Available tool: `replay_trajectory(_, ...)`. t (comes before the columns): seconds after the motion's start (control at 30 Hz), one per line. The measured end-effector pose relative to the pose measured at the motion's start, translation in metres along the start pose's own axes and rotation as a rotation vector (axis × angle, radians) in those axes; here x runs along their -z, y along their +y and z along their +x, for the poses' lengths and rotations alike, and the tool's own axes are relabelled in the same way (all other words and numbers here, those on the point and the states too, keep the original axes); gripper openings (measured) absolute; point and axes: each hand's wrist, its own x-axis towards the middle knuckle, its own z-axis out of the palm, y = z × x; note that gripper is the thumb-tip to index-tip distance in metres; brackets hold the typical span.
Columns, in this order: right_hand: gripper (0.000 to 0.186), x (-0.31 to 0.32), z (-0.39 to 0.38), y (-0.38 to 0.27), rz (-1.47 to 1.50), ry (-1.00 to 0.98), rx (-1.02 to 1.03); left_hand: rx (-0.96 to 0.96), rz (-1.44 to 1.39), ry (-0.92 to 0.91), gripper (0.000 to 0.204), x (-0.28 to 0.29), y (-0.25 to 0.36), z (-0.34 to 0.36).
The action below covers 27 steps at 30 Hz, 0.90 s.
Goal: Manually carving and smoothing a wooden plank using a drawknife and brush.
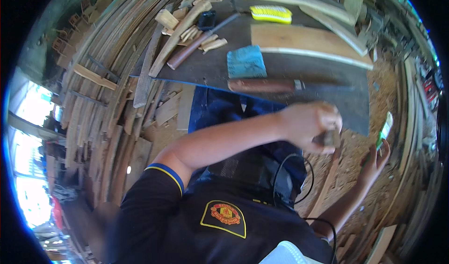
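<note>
My left arm reaches across my body to the right, and my left hand (311, 126) is closed around a small piece of wood (329, 139), mostly hidden by the fingers. Out at the right, my right hand (375, 159) grips a slim white-and-green thing (386, 129) between its fingers; I cannot make out its kind. Nearest to my left hand on the dark table (348, 116) lies a tool with a brown wooden handle (264, 85), a metal ferrule and a long dark blade. Just beyond it rests a worn blue pad (246, 62).
A flat wooden board (304, 39) and a yellow brush (271, 14) lie farther back. Wood offcuts (189, 32) and a brown-handled rod (201, 42) crowd the table's left. Long planks (105, 119) are stacked at left. Sawdust covers the floor (351, 170). A black cable (311, 180) loops by my waist.
</note>
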Motion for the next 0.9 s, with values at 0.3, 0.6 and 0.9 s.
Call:
replay_trajectory(0.3,0.039,-0.024,-0.058,-0.167,-0.561,-0.441,0.337,0.035,-0.106,0.065,0.028,0.025,0.001,-0.089)
replay_trajectory(0.6,0.048,-0.022,-0.064,-0.152,-0.715,-0.412,0.422,0.448,-0.317,0.305,0.028,0.037,-0.016,-0.200)
replay_trajectory(0.9,0.046,-0.028,-0.065,-0.145,-0.439,-0.141,0.573,0.817,-0.765,0.359,0.028,0.041,-0.029,-0.195)
